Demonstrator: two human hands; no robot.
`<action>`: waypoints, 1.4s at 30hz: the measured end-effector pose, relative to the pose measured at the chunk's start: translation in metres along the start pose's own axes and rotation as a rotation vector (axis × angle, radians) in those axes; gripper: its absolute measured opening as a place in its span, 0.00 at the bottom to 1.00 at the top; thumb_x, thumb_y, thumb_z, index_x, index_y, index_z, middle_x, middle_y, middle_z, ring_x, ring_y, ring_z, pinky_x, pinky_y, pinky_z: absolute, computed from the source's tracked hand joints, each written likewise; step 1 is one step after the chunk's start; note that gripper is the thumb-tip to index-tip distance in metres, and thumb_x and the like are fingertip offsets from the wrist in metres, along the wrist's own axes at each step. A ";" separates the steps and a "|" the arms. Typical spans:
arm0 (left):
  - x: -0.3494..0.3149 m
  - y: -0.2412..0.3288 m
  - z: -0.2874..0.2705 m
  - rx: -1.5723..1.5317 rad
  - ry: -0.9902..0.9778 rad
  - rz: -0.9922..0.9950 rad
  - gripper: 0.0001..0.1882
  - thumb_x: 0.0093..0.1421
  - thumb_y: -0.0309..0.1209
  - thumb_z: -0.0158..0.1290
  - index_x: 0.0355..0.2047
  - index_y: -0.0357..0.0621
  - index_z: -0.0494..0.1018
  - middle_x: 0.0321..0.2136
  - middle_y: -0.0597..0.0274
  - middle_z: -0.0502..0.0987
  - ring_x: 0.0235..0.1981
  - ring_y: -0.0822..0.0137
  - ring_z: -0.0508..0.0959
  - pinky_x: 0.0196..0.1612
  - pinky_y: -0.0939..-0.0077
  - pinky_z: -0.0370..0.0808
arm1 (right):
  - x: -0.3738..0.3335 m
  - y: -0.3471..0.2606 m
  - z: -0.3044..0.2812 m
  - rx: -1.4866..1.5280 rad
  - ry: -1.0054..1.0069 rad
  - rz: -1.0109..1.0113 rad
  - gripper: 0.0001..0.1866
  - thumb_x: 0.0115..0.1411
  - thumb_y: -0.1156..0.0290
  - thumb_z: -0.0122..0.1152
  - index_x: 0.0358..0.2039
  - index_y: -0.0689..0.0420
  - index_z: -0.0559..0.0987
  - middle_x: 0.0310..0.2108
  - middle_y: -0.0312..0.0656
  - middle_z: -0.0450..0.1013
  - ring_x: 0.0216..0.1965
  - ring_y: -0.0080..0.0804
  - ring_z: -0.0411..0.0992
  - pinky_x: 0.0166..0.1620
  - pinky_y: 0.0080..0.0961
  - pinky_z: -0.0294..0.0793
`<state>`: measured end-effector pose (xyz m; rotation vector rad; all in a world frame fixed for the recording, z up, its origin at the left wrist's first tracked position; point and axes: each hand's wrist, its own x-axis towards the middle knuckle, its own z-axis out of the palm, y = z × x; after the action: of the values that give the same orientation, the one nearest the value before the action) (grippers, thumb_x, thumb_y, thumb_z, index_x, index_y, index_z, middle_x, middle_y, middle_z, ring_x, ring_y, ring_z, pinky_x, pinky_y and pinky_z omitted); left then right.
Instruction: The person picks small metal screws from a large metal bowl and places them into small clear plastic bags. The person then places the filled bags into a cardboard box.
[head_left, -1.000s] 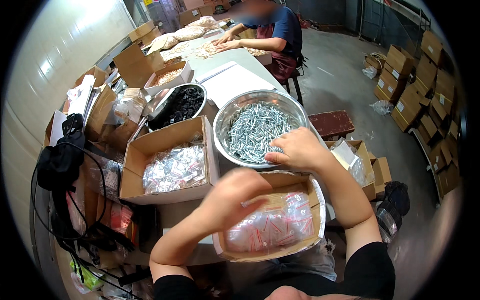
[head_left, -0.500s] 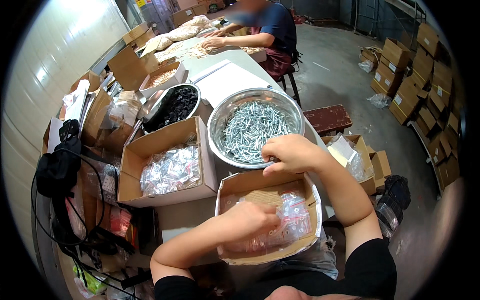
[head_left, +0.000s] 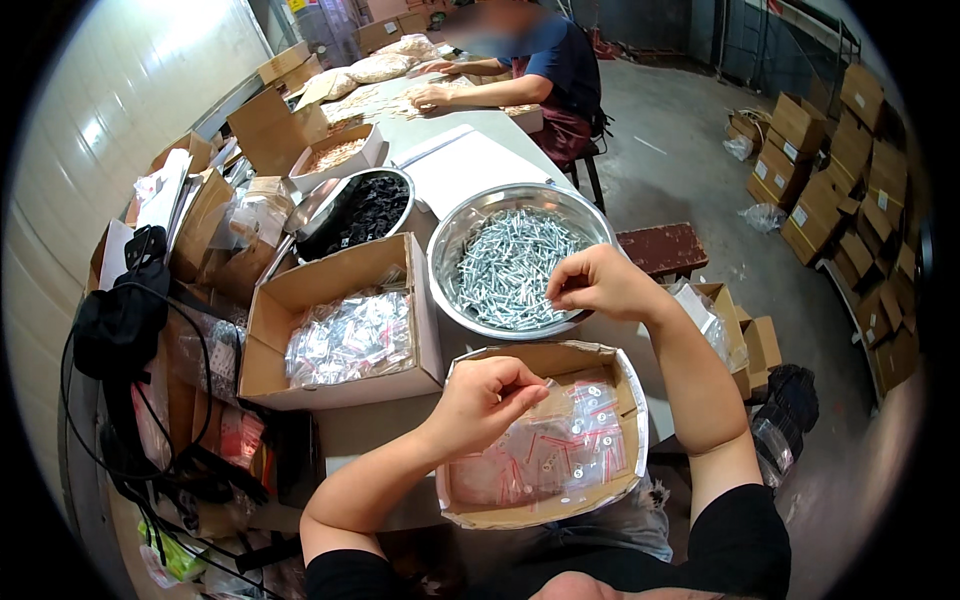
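Note:
My left hand is closed in a pinch above the left part of an open cardboard box. Small clear zip bags with red strips lie in this box, several with white round pieces inside. Whatever the left fingertips hold is too small to make out against the bags. My right hand, also pinched, hovers at the right front side of a steel bowl full of silvery screws. Its fingertips are just over the screws, and their contents are hidden.
Left of the bowl, a larger carton contains filled clear bags. Behind it sits a metal bowl of black parts. A co-worker handles small pale pieces at the table's far end. A dark red bench stands at right.
My left hand has risen from among the zip bags and shifted slightly left. My right hand has moved a little up and right, from the bowl's front rim to over the screws.

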<state>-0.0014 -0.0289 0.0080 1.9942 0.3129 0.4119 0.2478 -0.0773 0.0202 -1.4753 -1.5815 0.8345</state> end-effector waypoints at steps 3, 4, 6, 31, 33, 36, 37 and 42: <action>-0.002 0.003 -0.002 -0.024 0.016 -0.071 0.07 0.59 0.26 0.59 0.28 0.34 0.75 0.25 0.63 0.78 0.27 0.81 0.74 0.27 0.85 0.70 | 0.001 0.004 -0.002 0.112 -0.003 0.024 0.06 0.51 0.84 0.62 0.32 0.65 0.80 0.29 0.38 0.79 0.32 0.20 0.75 0.38 0.17 0.75; -0.002 -0.002 -0.004 -0.051 0.036 -0.075 0.07 0.59 0.26 0.59 0.27 0.34 0.75 0.24 0.63 0.78 0.26 0.81 0.73 0.27 0.85 0.70 | 0.002 0.003 -0.002 0.146 -0.006 0.017 0.07 0.51 0.84 0.62 0.32 0.65 0.80 0.29 0.39 0.79 0.32 0.20 0.76 0.37 0.17 0.75; -0.002 -0.005 -0.004 -0.173 0.081 -0.093 0.07 0.59 0.26 0.59 0.27 0.35 0.75 0.25 0.64 0.78 0.27 0.81 0.73 0.28 0.85 0.69 | 0.002 0.003 -0.001 0.222 -0.014 0.048 0.07 0.52 0.85 0.60 0.33 0.65 0.80 0.30 0.39 0.78 0.34 0.22 0.76 0.40 0.18 0.76; 0.004 -0.020 -0.003 -0.415 0.011 -0.163 0.10 0.57 0.26 0.62 0.36 0.34 0.76 0.31 0.67 0.75 0.32 0.80 0.71 0.35 0.82 0.70 | -0.014 -0.022 0.023 0.535 -0.208 -0.069 0.08 0.56 0.76 0.65 0.36 0.64 0.81 0.30 0.36 0.78 0.31 0.17 0.73 0.35 0.14 0.73; 0.004 -0.026 -0.002 -0.328 0.008 -0.208 0.13 0.56 0.32 0.63 0.35 0.35 0.75 0.27 0.67 0.73 0.28 0.82 0.68 0.30 0.81 0.68 | -0.015 -0.026 0.029 0.580 -0.254 -0.038 0.07 0.56 0.75 0.64 0.35 0.64 0.81 0.30 0.36 0.78 0.32 0.16 0.73 0.35 0.14 0.72; 0.009 -0.027 0.002 -0.239 0.009 -0.115 0.18 0.56 0.37 0.64 0.36 0.34 0.73 0.25 0.68 0.72 0.27 0.81 0.66 0.30 0.82 0.67 | -0.017 -0.031 0.034 0.366 -0.221 -0.060 0.07 0.55 0.74 0.63 0.33 0.63 0.81 0.30 0.36 0.78 0.31 0.15 0.73 0.34 0.14 0.72; 0.009 -0.022 0.002 -0.239 0.014 -0.062 0.21 0.56 0.40 0.63 0.38 0.34 0.73 0.26 0.68 0.72 0.28 0.81 0.67 0.30 0.81 0.68 | -0.018 -0.031 0.036 0.303 -0.178 -0.066 0.07 0.53 0.73 0.62 0.31 0.62 0.82 0.29 0.37 0.77 0.30 0.17 0.73 0.34 0.15 0.72; 0.008 -0.033 0.000 -0.294 -0.071 -0.169 0.21 0.58 0.38 0.61 0.45 0.36 0.73 0.30 0.66 0.75 0.33 0.79 0.70 0.37 0.80 0.70 | -0.016 -0.033 0.034 0.003 -0.112 -0.320 0.07 0.49 0.75 0.65 0.31 0.59 0.82 0.28 0.40 0.75 0.30 0.29 0.75 0.34 0.23 0.74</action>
<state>0.0048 -0.0106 -0.0206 1.6766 0.3527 0.2624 0.2029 -0.0948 0.0316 -1.1475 -1.8375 0.7417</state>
